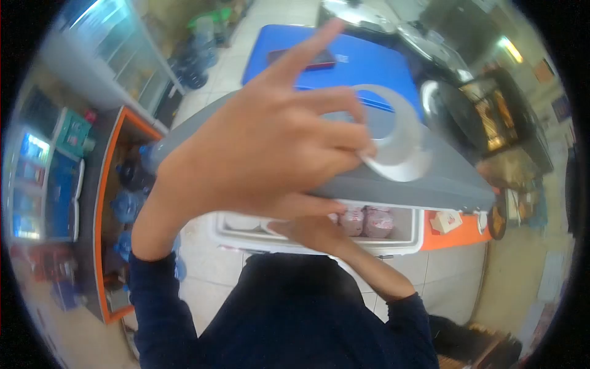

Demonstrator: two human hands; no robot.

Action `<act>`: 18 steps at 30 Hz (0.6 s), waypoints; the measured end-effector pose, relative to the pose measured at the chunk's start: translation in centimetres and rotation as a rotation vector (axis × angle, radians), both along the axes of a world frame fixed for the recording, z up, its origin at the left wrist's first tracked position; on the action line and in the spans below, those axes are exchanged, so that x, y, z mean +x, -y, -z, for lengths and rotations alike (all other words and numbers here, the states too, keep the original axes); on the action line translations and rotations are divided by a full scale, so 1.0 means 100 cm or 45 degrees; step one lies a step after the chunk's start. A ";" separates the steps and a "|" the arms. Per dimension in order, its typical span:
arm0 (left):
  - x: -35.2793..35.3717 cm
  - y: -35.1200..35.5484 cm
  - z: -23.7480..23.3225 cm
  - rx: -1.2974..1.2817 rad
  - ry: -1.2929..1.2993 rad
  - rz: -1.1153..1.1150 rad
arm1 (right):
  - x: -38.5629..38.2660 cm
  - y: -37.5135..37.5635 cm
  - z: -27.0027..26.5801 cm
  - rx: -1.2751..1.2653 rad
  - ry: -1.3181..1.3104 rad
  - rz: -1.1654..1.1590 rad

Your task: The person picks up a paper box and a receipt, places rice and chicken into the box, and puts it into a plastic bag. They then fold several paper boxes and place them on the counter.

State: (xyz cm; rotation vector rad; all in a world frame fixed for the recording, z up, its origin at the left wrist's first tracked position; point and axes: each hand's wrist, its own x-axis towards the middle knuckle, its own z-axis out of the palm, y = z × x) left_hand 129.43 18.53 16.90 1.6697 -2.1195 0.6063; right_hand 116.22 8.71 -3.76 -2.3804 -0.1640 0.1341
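Observation:
My left hand (270,135) is raised close to the camera, its index finger stretched forward. Its other fingers are closed on the edge of a white, translucent ring-shaped thing (409,163), held over the grey tabletop (424,190). Lower down, my right hand (316,235) reaches into an open white box (405,249) under the table's near edge. Its fingers lie close to a white item (246,222) inside and are partly hidden, so I cannot tell what they grip. Plastic-wrapped pinkish-brown packs (377,222) sit in the box to the right of that hand.
A blue box lid (375,64) with a dark phone-like object (319,61) on it stands beyond the table. Pots (430,43) and a dark pan (458,114) are at the back right. An orange-edged shelf (110,215) holds water bottles (126,206) at the left.

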 end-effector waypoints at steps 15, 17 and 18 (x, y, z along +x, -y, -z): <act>-0.051 -0.043 0.069 0.082 -0.005 -0.121 | -0.163 0.044 -0.057 0.964 0.217 0.080; -0.067 -0.049 0.086 0.154 -0.102 -0.326 | -0.208 0.077 -0.048 1.092 0.182 0.044; -0.084 -0.047 0.095 0.187 -0.153 -0.441 | -0.235 0.092 -0.037 1.191 0.161 0.123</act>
